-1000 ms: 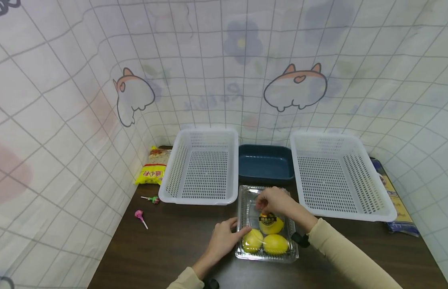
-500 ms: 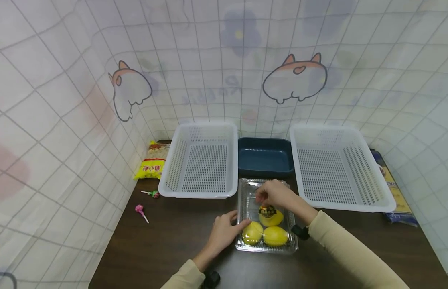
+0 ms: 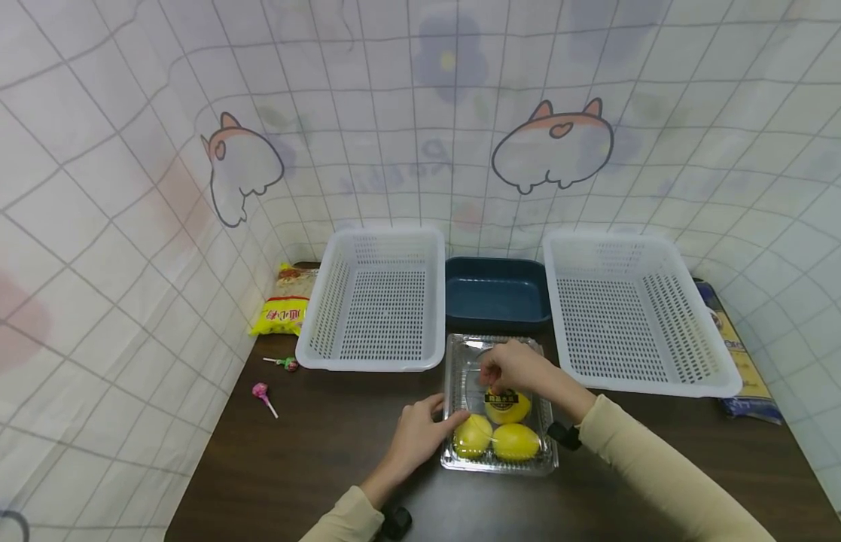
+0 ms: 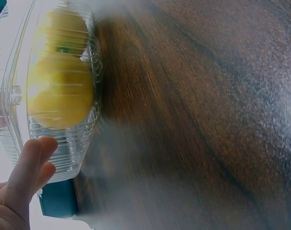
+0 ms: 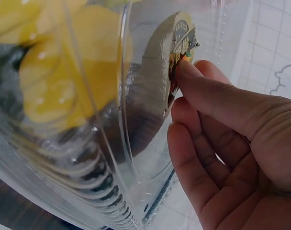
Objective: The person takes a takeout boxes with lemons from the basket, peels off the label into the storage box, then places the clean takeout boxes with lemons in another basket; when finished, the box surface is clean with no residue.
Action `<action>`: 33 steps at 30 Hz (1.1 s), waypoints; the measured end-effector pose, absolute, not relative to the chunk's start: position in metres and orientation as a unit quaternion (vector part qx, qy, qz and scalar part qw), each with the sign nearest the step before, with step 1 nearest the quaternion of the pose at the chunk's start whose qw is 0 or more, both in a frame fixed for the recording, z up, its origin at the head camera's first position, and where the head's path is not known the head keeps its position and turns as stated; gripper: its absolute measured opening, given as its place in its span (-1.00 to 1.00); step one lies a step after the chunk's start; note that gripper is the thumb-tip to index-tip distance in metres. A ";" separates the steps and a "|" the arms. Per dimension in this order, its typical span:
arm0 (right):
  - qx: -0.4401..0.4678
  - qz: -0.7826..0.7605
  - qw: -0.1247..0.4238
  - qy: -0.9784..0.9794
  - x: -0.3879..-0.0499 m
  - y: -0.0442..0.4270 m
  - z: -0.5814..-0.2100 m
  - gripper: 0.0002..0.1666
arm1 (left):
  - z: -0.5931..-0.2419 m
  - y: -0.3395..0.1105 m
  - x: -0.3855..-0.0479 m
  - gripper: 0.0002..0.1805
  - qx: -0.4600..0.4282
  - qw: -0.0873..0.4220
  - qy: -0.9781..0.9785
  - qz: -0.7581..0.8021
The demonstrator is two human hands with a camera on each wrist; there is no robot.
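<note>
A clear plastic clamshell box lies on the table, with several yellow lemons visible inside. On its lid is a round black-and-yellow sticker. My right hand pinches the edge of the sticker between thumb and forefinger; the right wrist view has the other fingers curled beneath. At the box's left side is my left hand, thumb laid on the lid and fingers against the side. The left wrist view shows these fingers by the ribbed wall. The sticker's underside is mostly hidden.
Behind the box is a dark blue tray, between a left white basket and a right white basket. A yellow food bag, a green lollipop and a pink lollipop lie left; a blue-yellow packet lies right.
The head view tilted slightly, shifting everything up in the picture. Both hands keep their places on the box, and the right hand stays at the sticker.
</note>
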State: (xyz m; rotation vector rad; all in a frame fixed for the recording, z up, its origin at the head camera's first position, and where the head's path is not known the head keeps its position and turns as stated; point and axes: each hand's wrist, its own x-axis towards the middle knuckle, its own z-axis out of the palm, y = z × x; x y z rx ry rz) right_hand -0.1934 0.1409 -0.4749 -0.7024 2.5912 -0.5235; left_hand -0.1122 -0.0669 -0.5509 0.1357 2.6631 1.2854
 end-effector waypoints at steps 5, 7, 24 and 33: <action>-0.246 -0.188 0.199 0.930 -0.190 0.140 -0.474 -0.88 | -0.551 -0.067 -0.111 -0.17 0.040 0.095 0.896 0.431; -0.246 -0.186 0.195 0.931 -0.189 0.140 -0.475 -0.87 | -0.552 -0.067 -0.110 -0.16 0.037 0.094 0.897 0.430; -0.292 -0.149 0.190 0.925 -0.185 0.134 -0.474 -0.71 | -0.552 -0.067 -0.110 -0.11 0.040 0.089 0.897 0.430; -0.303 -0.130 0.190 0.925 -0.186 0.133 -0.477 -0.65 | -0.553 -0.067 -0.111 -0.12 0.046 0.083 0.897 0.432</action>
